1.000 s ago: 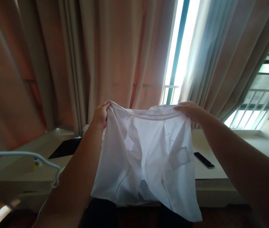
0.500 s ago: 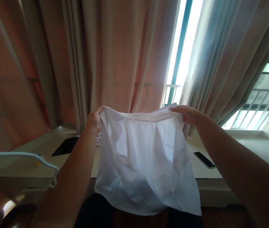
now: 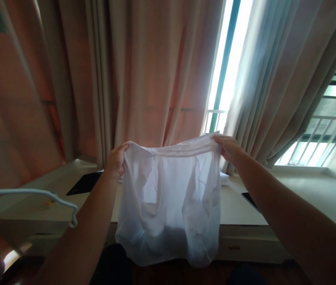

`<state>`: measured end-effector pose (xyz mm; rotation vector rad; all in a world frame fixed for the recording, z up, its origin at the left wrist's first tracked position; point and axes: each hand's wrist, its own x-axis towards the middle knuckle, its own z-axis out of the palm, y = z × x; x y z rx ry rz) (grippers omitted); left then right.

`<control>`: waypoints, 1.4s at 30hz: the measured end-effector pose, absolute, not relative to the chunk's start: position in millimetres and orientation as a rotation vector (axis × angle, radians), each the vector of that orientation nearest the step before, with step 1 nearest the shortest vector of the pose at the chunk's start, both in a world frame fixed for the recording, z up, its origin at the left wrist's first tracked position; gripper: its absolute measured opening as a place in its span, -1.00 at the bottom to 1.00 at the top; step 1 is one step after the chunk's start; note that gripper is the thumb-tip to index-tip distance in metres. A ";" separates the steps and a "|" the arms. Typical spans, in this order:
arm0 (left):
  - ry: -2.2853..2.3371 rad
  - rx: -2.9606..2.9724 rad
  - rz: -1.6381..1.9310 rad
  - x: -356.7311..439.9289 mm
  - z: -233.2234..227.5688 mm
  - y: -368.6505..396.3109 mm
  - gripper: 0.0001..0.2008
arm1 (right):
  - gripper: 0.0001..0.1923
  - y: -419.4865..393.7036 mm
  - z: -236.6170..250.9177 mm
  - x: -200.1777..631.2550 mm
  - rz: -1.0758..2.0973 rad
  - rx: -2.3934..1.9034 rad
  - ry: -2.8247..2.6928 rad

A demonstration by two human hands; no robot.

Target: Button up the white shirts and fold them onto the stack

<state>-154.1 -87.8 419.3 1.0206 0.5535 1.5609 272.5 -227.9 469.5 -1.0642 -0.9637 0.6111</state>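
I hold a white garment (image 3: 169, 202) up at arm's length, my left hand (image 3: 116, 160) and right hand (image 3: 228, 148) each pinching one end of its top edge, which is stretched taut between them. The cloth hangs limp and creased below my hands; it looks thin, light and soft, likely to slump wherever it is not gripped, so the firmer top band seems the best place to hold. Beyond it runs a pale ledge (image 3: 304, 198) below drawn curtains (image 3: 156, 71). A dark phone (image 3: 249, 200) lies under my right forearm, a black mat (image 3: 84, 184) below my left wrist. A white hanger (image 3: 37, 196) juts in outside my left arm.
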 end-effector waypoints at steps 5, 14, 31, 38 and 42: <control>0.648 0.950 1.429 -167.0 391.2 -107.4 -0.79 | -0.87 -259.7 454.7 261.7 0.764 -1.091 -0.966; 0.708 1.056 1.153 -171.5 335.9 -207.0 -0.78 | -0.88 -318.3 417.9 220.2 1.053 -1.018 -0.914; 0.649 0.914 1.193 -126.4 243.8 -233.8 -0.80 | -0.86 -334.6 325.4 173.1 1.178 -0.991 -0.837; 0.573 0.837 1.201 -86.0 255.6 -192.8 -0.72 | -0.93 -284.7 311.0 161.9 1.220 -0.880 -0.729; 0.494 0.759 1.182 -53.8 266.1 -155.3 -0.68 | -0.96 -238.9 303.2 155.1 1.171 -0.797 -0.683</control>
